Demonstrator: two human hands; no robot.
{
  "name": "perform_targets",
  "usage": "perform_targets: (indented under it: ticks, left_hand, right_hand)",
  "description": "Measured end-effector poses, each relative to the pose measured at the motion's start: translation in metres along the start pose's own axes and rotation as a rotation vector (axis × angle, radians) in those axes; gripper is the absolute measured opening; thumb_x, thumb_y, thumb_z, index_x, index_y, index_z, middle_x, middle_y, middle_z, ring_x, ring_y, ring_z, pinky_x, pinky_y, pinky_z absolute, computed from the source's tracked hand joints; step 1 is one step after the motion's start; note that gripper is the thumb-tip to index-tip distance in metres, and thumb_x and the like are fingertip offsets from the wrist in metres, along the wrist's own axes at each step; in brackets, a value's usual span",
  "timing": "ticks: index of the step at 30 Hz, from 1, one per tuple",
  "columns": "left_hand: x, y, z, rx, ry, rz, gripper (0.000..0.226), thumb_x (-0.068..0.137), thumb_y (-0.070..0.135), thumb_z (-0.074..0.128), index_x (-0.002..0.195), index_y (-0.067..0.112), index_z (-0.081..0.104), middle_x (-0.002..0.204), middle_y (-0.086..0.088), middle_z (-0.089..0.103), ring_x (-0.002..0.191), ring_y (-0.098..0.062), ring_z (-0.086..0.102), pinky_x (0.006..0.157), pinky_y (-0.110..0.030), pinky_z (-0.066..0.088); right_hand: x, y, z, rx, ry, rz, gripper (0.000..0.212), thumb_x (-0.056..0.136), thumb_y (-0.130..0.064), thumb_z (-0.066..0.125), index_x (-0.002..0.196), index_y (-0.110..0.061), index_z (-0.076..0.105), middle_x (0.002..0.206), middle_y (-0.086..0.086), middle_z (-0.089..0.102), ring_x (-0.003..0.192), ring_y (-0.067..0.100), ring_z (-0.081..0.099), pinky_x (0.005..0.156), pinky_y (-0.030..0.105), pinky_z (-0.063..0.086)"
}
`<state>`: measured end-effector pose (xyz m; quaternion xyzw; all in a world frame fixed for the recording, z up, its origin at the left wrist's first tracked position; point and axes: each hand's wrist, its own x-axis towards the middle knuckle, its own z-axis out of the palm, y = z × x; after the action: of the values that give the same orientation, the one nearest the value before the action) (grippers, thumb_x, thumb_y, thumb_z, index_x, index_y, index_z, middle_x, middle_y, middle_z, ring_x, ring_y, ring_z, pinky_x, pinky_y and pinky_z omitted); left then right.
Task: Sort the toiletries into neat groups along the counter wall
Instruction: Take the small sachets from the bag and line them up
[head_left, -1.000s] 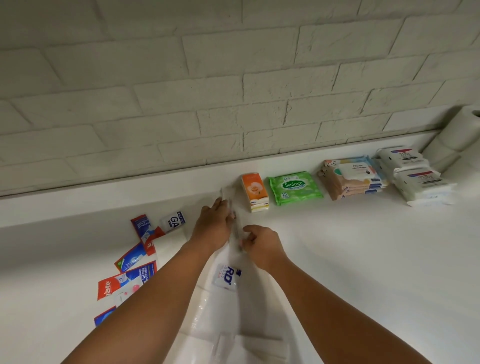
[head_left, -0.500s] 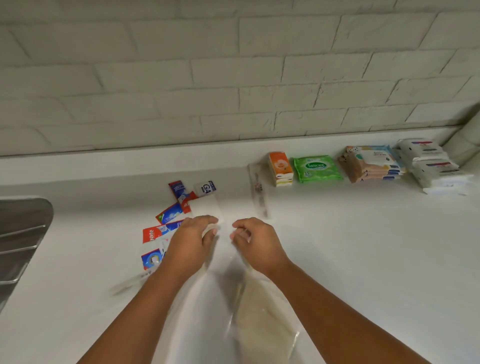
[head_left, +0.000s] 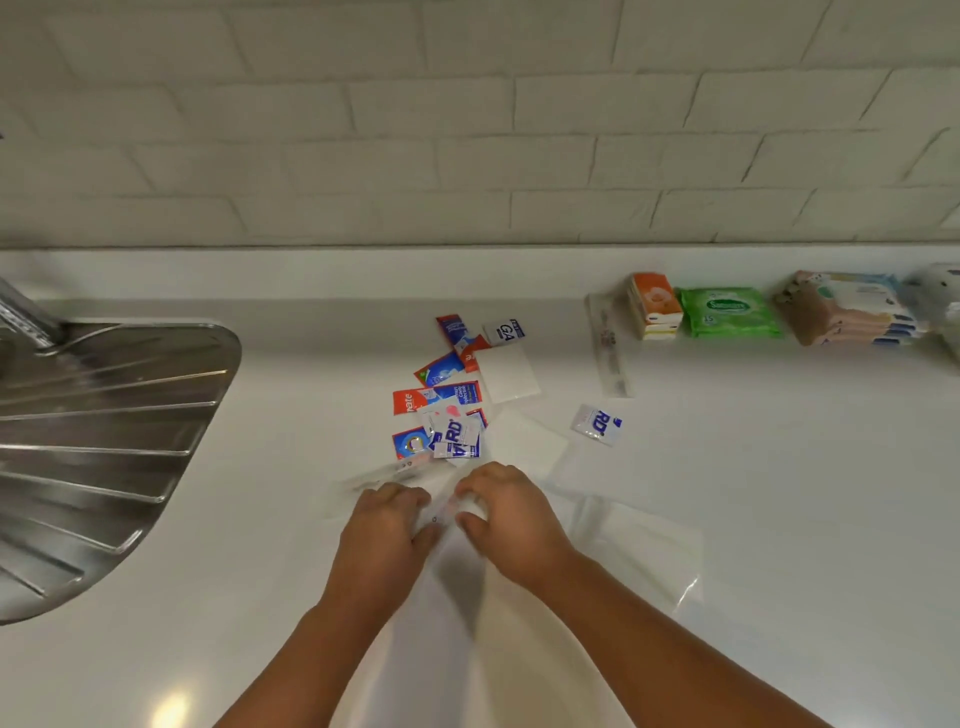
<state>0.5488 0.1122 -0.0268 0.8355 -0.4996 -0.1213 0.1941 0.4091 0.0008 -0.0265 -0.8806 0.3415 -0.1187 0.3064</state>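
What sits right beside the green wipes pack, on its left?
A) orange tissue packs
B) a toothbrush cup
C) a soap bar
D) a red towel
A: the orange tissue packs stand stacked just left of the green wipes pack.

My left hand (head_left: 387, 525) and right hand (head_left: 511, 512) sit close together, fingers curled, pinching the clear bag (head_left: 452, 623).

Glossy counter (head_left: 779, 467) w/ shiny metal drainer (head_left: 104, 415); clear plastic bag (head_left: 639, 551).
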Motion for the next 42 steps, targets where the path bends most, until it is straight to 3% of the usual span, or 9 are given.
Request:
perform_targets:
  ticks: [8,12,17,20,24,28,33,39,42]
  left_hand:
    - [-0.015,-0.004,0.001,0.018,-0.036,0.007,0.029,0.085,0.031,0.070,0.110,0.018,0.066,0.097,-0.004,0.064,0.091,-0.025,0.060,0.070,-0.028,0.039]
    - [-0.011,0.003,-0.005,-0.101,-0.097,-0.070,0.007,0.086,0.028,0.065,0.085,0.023,0.061,0.076,0.004,0.063,0.073,-0.018,0.057,0.062,-0.029,0.039]
    - [-0.006,0.012,-0.018,-0.430,-0.145,-0.167,0.016,0.080,0.016,0.071,0.067,0.020,0.064,0.051,0.014,0.050,0.052,-0.007,0.045,0.053,-0.016,0.037]
    - [-0.002,0.024,-0.030,-0.475,-0.111,-0.146,0.014,0.079,0.011,0.071,0.069,0.019,0.067,0.051,0.014,0.048,0.051,-0.006,0.044,0.053,-0.015,0.038]
    - [0.003,0.045,-0.042,-0.539,-0.055,-0.070,0.014,0.080,0.005,0.070,0.073,0.018,0.067,0.052,0.015,0.047,0.051,-0.004,0.043,0.053,-0.014,0.038]
    - [0.009,0.069,-0.042,-0.538,0.023,0.086,0.009,0.077,0.012,0.076,0.080,0.017,0.070,0.054,0.016,0.051,0.055,-0.003,0.051,0.056,-0.009,0.040]
    - [0.029,0.085,-0.024,-0.416,0.052,0.271,0.020,0.079,0.022,0.082,0.096,0.023,0.072,0.079,0.025,0.056,0.075,0.000,0.057,0.067,-0.006,0.042]
    - [0.071,0.109,-0.007,-0.421,-0.053,0.054,0.026,0.092,0.034,0.067,0.117,0.035,0.059,0.096,0.017,0.064,0.073,-0.002,0.061,0.065,-0.010,0.048]
    - [0.095,0.119,-0.003,-0.523,-0.284,0.031,0.009,0.093,0.027,0.066,0.101,0.025,0.071,0.074,0.011,0.070,0.062,0.001,0.062,0.062,-0.013,0.048]
  right_hand:
    - [-0.001,-0.014,0.015,-0.058,-0.046,0.024,0.036,0.090,-0.027,0.065,0.126,-0.020,0.064,0.129,-0.003,0.057,0.119,0.015,0.051,0.101,0.022,0.037]
    - [0.000,-0.017,0.010,0.005,-0.080,0.062,0.036,0.088,-0.028,0.067,0.123,-0.019,0.066,0.126,-0.004,0.060,0.114,0.013,0.055,0.101,0.022,0.041]
    - [-0.002,-0.016,-0.002,0.267,0.034,0.194,0.015,0.084,-0.027,0.073,0.097,-0.020,0.072,0.094,-0.011,0.068,0.079,0.000,0.060,0.074,0.005,0.043]
    - [-0.004,-0.017,-0.012,0.415,0.072,0.295,0.017,0.085,-0.033,0.074,0.079,-0.017,0.072,0.071,-0.011,0.068,0.068,-0.001,0.063,0.068,0.012,0.049]
    - [0.001,-0.023,-0.031,0.820,0.001,0.498,0.044,0.088,-0.042,0.069,0.079,0.000,0.067,0.072,0.018,0.071,0.068,0.033,0.072,0.072,0.048,0.061]
    - [0.007,-0.023,-0.054,0.930,0.012,0.513,0.049,0.087,-0.044,0.069,0.087,0.005,0.067,0.081,0.018,0.074,0.075,0.035,0.074,0.075,0.048,0.061]
    - [0.016,0.002,-0.071,0.889,0.167,0.518,0.035,0.093,-0.019,0.063,0.083,0.013,0.056,0.075,0.018,0.071,0.068,0.028,0.072,0.072,0.054,0.060]
    - [0.032,0.047,-0.102,0.853,0.208,0.422,0.021,0.102,-0.019,0.050,0.098,-0.005,0.066,0.089,0.013,0.073,0.078,0.026,0.072,0.073,0.041,0.062]
    - [0.047,0.066,-0.115,0.954,0.183,0.409,0.023,0.102,-0.016,0.049,0.098,0.002,0.063,0.086,0.016,0.069,0.075,0.029,0.068,0.073,0.042,0.061]
